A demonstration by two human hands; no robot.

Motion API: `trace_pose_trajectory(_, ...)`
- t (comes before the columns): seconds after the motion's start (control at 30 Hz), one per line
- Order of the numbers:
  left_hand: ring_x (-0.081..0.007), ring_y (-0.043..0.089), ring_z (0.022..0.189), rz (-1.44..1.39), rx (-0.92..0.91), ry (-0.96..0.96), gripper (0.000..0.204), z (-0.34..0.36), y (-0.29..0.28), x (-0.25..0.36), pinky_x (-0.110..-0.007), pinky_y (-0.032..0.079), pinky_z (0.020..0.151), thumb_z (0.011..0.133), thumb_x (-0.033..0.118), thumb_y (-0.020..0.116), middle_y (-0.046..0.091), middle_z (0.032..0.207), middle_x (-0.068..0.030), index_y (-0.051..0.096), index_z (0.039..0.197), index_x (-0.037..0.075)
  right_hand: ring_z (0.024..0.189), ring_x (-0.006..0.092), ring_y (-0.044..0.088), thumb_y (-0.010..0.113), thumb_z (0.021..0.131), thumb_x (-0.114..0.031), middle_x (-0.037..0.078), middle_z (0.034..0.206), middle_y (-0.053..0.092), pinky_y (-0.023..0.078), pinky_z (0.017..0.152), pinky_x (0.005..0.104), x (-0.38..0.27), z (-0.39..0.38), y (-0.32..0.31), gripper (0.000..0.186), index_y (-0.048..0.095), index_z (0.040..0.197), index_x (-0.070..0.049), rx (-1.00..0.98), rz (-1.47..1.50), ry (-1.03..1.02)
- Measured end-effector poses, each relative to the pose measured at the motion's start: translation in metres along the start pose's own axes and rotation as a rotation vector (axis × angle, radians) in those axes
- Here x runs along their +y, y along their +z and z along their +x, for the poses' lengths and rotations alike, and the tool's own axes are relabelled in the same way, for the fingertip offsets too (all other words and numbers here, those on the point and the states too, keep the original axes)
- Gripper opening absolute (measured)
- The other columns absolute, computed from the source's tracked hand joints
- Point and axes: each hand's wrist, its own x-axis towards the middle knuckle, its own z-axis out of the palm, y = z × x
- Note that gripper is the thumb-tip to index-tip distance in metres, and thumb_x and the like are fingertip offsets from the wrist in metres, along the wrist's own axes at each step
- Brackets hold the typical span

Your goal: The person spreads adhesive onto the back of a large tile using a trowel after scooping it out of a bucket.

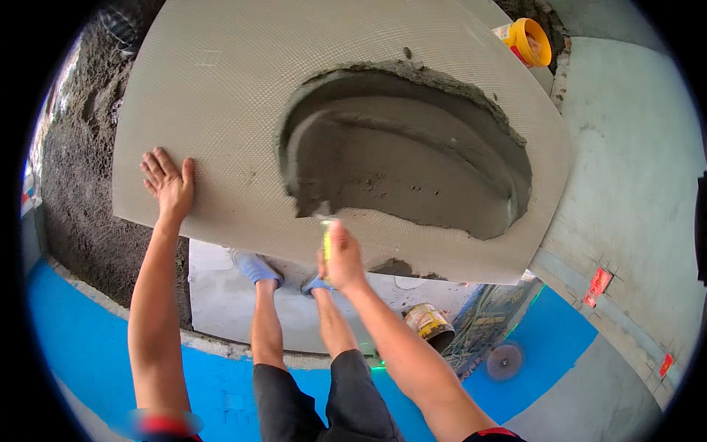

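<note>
A large grey-beige tile (221,110) lies in front of me, its textured grid face up. Grey wet mortar (383,169) covers its middle right in a thick, smeared patch with a raised ridge along the far rim. My left hand (171,186) rests flat on the tile near its left edge, fingers spread, holding nothing. In my right hand (343,258) is a trowel (327,234) with a yellow-green handle, gripped at the near left side of the mortar. Mortar partly hides the trowel's blade, which looks blurred.
A yellow bucket (536,43) sits beyond the far right corner. Another bucket (431,324) lies tipped near my feet, beside a dark patterned bag or sheet (486,324). Rough dark mortar bed (81,162) runs along the left. Blue flooring (81,309) and red patches (597,286) show around.
</note>
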Motion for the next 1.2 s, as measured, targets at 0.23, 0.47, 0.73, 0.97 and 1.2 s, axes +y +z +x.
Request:
trace_pose_trajectory(0.23, -0.0365, 0.010, 0.141, 0.080, -0.149, 0.066, 0.073, 0.001, -0.040, -0.044, -0.052, 0.008, 0.113, 0.095, 0.052, 0.036, 0.019, 0.150, -0.0194, 0.018, 0.146, 0.003, 0.069, 0.0429, 0.063, 0.047, 0.091, -0.052, 0.023, 0.072, 0.063, 0.049, 0.058, 0.0521, -0.025, 0.001, -0.050, 0.047, 0.048, 0.093, -0.004, 0.061, -1.267, -0.209)
trace_pose_trajectory(0.47, -0.0361, 0.006, 0.142, 0.080, 0.232, 0.014, 0.082, 0.004, -0.016, -0.094, -0.050, 0.006, 0.114, 0.093, 0.061, 0.030, 0.011, 0.152, -0.0208, 0.013, 0.148, 0.003, 0.048, 0.0170, 0.050, 0.038, 0.091, -0.063, 0.005, 0.058, 0.048, 0.041, 0.043, 0.0329, -0.069, 0.016, -0.198, 0.056, 0.047, 0.079, -0.009, 0.681, -0.221, 0.064)
trace_pose_trajectory(0.73, -0.0359, 0.003, 0.143, 0.022, 0.235, -0.001, 0.082, 0.005, -0.024, -0.083, -0.049, 0.005, 0.114, 0.093, 0.060, 0.031, 0.010, 0.153, -0.0209, 0.012, 0.147, 0.002, 0.044, 0.0083, 0.040, 0.035, 0.087, -0.072, -0.002, 0.057, 0.040, 0.037, 0.042, 0.0262, -0.166, 0.105, -0.028, 0.059, 0.042, 0.075, -0.015, -0.016, 0.238, 0.082)
trace_pose_trajectory(0.97, -0.0355, 0.003, 0.143, 0.051, 0.194, -0.006, 0.081, -0.001, -0.024, -0.091, -0.049, 0.006, 0.114, 0.093, 0.060, 0.030, 0.009, 0.153, -0.0198, 0.012, 0.148, 0.003, 0.068, 0.0397, 0.064, 0.041, 0.090, -0.063, 0.023, 0.077, 0.063, 0.050, 0.060, 0.0472, -0.132, 0.055, 0.109, 0.063, 0.050, 0.086, -0.001, -0.082, -1.017, -0.499)
trace_pose_trajectory(1.2, -0.0359, 0.003, 0.143, -0.034, 0.191, -0.001, 0.080, 0.008, -0.029, -0.066, -0.049, 0.004, 0.114, 0.093, 0.059, 0.029, 0.010, 0.153, -0.0209, 0.012, 0.148, 0.003, 0.067, 0.0370, 0.065, 0.043, 0.092, -0.056, 0.021, 0.071, 0.063, 0.050, 0.058, 0.0460, -0.135, 0.066, -0.103, 0.056, 0.056, 0.084, -0.002, 0.657, -1.155, -0.375)
